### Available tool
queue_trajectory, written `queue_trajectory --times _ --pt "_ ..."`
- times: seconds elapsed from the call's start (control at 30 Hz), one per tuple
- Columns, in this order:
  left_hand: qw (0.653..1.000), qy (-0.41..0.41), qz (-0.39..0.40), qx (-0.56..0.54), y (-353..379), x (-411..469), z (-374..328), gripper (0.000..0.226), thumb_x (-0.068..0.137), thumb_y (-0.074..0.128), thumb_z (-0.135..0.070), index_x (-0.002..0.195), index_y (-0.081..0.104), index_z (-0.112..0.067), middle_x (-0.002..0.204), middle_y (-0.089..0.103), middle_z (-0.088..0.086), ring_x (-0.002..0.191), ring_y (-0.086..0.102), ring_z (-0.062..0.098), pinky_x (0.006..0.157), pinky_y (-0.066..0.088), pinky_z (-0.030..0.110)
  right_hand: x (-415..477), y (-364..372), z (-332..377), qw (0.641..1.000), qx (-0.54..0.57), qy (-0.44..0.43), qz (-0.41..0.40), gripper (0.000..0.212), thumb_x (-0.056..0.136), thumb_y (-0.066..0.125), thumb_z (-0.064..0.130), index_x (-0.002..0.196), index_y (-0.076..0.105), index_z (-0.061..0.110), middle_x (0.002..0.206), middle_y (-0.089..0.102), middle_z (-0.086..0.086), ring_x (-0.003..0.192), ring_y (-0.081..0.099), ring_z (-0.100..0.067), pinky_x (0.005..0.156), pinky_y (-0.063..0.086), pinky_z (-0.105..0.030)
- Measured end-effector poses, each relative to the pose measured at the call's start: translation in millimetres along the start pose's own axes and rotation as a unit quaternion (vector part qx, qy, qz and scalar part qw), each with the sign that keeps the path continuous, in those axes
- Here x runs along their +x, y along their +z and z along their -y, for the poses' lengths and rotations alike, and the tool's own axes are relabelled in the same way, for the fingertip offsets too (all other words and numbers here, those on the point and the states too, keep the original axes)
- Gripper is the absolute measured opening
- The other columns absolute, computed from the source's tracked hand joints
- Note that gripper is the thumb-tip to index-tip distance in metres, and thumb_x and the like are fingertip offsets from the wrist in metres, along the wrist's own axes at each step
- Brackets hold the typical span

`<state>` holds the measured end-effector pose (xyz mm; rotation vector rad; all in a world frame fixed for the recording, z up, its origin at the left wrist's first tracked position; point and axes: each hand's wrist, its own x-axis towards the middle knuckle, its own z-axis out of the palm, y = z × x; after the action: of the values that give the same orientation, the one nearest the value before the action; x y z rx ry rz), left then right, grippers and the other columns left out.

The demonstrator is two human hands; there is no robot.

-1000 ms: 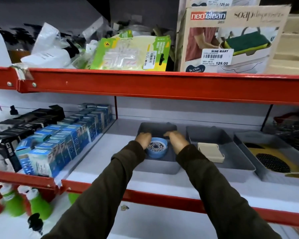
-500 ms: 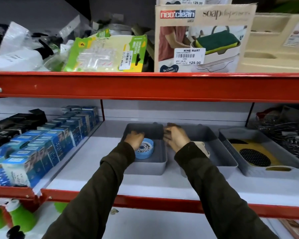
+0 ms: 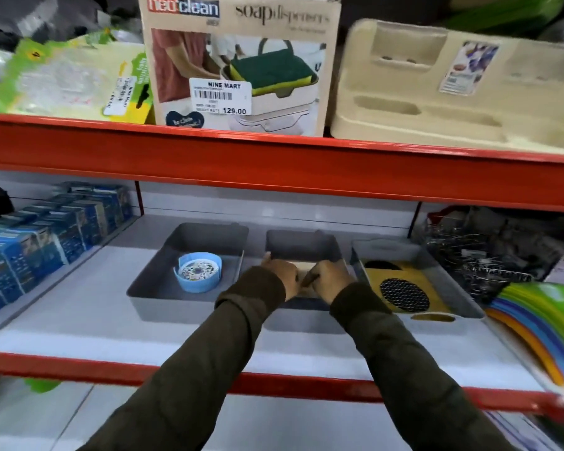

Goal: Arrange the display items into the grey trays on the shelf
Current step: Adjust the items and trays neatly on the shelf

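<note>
Three grey trays stand side by side on the white shelf. The left tray (image 3: pixel 163 309) holds a round blue item (image 3: pixel 197 276) with a patterned top. In the middle tray (image 3: pixel 302 247) lies a beige item (image 3: pixel 306 272), mostly hidden by my hands. My left hand (image 3: pixel 282 278) grips its left side and my right hand (image 3: pixel 329 281) grips its right side, both inside the tray. The right tray (image 3: pixel 388 247) holds a yellow item with a black mesh disc (image 3: pixel 404 294).
Blue boxes (image 3: pixel 46 236) fill the shelf's left end. Wire goods (image 3: pixel 489 255) and a rainbow-coloured pack (image 3: pixel 541 327) sit at the right. A red beam (image 3: pixel 274 164) carries the upper shelf with a soap dispenser box (image 3: pixel 238 63), a beige organiser (image 3: pixel 453 89) and green packets (image 3: pixel 69 79).
Both hands let go of the blue item in the left tray and moved right into the middle tray, where they now hold the beige item. The view shifted right.
</note>
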<state>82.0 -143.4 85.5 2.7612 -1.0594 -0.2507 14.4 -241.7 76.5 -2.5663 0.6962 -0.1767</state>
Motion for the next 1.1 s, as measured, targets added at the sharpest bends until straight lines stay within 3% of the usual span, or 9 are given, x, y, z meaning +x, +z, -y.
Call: queue_trajectory --times 0.1,0.23,0.33,0.47,0.6,0.7,0.8,0.93,1.1 --pt "0.999 -0.029 -0.009 -0.031 6 6 -6 0.034 0.097 0.045 -0.025 0.121 0.062 -0.008 0.123 0.064 0.013 0.116 0.058 0.029 0.11 0.04 0.037 10 6 -8 0.995 0.098 0.026 0.015 0.024 0.094 0.049 0.02 0.109 0.066 0.011 0.107 0.062 -0.01 0.1 0.059 -0.025 0.098 0.047 -0.038" --pt "0.978 -0.08 -0.039 -0.188 15 15 -6 0.036 0.096 0.043 -0.021 0.127 0.057 -0.008 0.127 0.061 0.016 0.115 0.058 0.032 0.105 0.046 0.042 23 4 -18 0.969 0.243 0.029 0.041 0.024 0.095 0.046 0.017 0.105 0.067 0.01 0.103 0.061 -0.006 0.097 0.056 -0.021 0.092 0.048 -0.035" --pt "0.924 -0.103 -0.041 -0.366 17 20 -2 0.035 0.097 0.039 -0.015 0.125 0.054 0.0 0.122 0.058 0.02 0.112 0.054 0.032 0.106 0.043 0.042 29 -1 -22 0.922 0.374 0.084 0.046 0.021 0.084 0.048 0.004 0.065 0.052 0.012 0.072 0.046 -0.008 0.08 0.048 -0.026 0.075 0.045 -0.04" --pt "0.861 -0.124 -0.012 -0.494 19 18 1 0.021 0.099 0.035 -0.012 0.109 0.052 -0.006 0.109 0.051 0.021 0.102 0.049 0.031 0.095 0.044 0.039 30 3 -26 0.872 0.47 0.116 0.067 0.02 0.079 0.049 0.0 0.065 0.046 0.012 0.067 0.039 -0.007 0.074 0.043 -0.024 0.071 0.039 -0.035" --pt "0.891 -0.123 -0.019 -0.436 20 22 1 0.036 0.099 0.039 -0.02 0.128 0.051 -0.002 0.123 0.054 0.019 0.109 0.051 0.029 0.101 0.042 0.038 32 -3 -30 0.877 0.47 0.074 0.068 0.016 0.082 0.05 0.002 0.071 0.051 0.014 0.075 0.047 -0.009 0.084 0.05 -0.03 0.08 0.045 -0.04" --pt "0.922 -0.092 -0.064 -0.372 19 24 -15 0.05 0.097 0.047 -0.031 0.143 0.039 -0.011 0.14 0.05 0.014 0.126 0.049 0.03 0.108 0.036 0.036 31 -29 -49 0.878 0.479 -0.002 -0.002 0.025 0.089 0.049 0.001 0.102 0.061 0.019 0.11 0.06 -0.011 0.113 0.054 -0.03 0.105 0.043 -0.045" --pt "0.939 0.002 -0.088 -0.334 15 27 -50 0.052 0.093 0.055 -0.034 0.14 0.043 -0.016 0.141 0.052 0.01 0.127 0.051 0.029 0.111 0.04 0.039 23 -68 -90 0.919 0.386 -0.08 -0.02 0.049 0.091 0.053 0.001 0.138 0.049 0.016 0.132 0.05 0.001 0.127 0.046 -0.017 0.107 0.037 -0.031" --pt "0.973 0.124 0.029 -0.191 21 40 -104 0.058 0.086 0.067 -0.036 0.137 0.048 -0.015 0.138 0.056 0.009 0.125 0.053 0.03 0.11 0.041 0.043 28 -100 -157 0.993 0.083 -0.064 0.06 0.064 0.075 0.076 0.01 0.134 0.052 0.017 0.13 0.058 0.0 0.124 0.054 -0.022 0.107 0.041 -0.033" --pt "0.992 0.118 0.05 0.014 36 59 -157 0.067 0.082 0.064 -0.053 0.137 0.05 -0.018 0.142 0.053 0.012 0.128 0.05 0.032 0.114 0.036 0.04 24 -108 -192 0.979 -0.063 -0.009 0.194 0.059 0.077 0.076 0.021 0.133 0.055 0.02 0.127 0.062 0.0 0.105 0.058 -0.014 0.095 0.045 -0.025"
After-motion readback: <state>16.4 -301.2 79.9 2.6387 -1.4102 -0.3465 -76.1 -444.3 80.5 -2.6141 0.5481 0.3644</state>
